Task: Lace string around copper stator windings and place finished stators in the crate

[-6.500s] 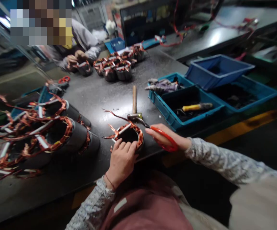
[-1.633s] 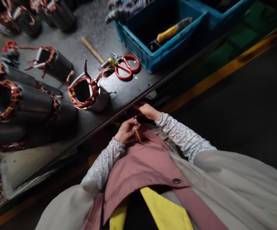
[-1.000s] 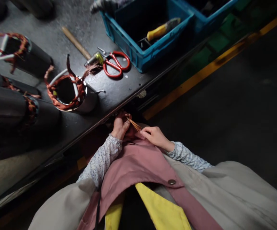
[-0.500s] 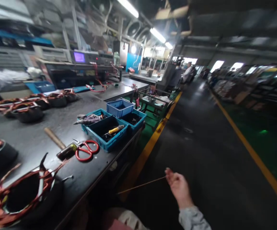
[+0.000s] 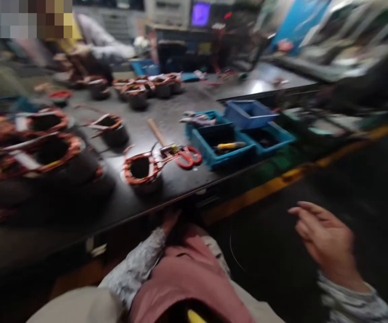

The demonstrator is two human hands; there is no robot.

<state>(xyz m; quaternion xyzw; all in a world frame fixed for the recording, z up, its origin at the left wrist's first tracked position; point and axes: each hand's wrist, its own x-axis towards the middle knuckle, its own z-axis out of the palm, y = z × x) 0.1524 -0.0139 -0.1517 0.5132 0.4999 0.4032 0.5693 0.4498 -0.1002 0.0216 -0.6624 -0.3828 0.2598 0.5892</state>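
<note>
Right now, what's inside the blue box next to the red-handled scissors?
A yellow-handled tool shows inside the blue box. The rest is dark and blurry, and the front wall covers the near bottom, so I can't tell what's there.

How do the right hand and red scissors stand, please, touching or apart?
Apart: the head view shows bench and floor between the right hand and red scissors.

place: factory workshop; signs: workbench [image 5: 194, 102]; copper-wound cores [image 5: 148, 185]; hammer [image 5: 157, 132]; bins [image 5: 229, 159]; yellow floor line [image 5: 257, 193]
</note>
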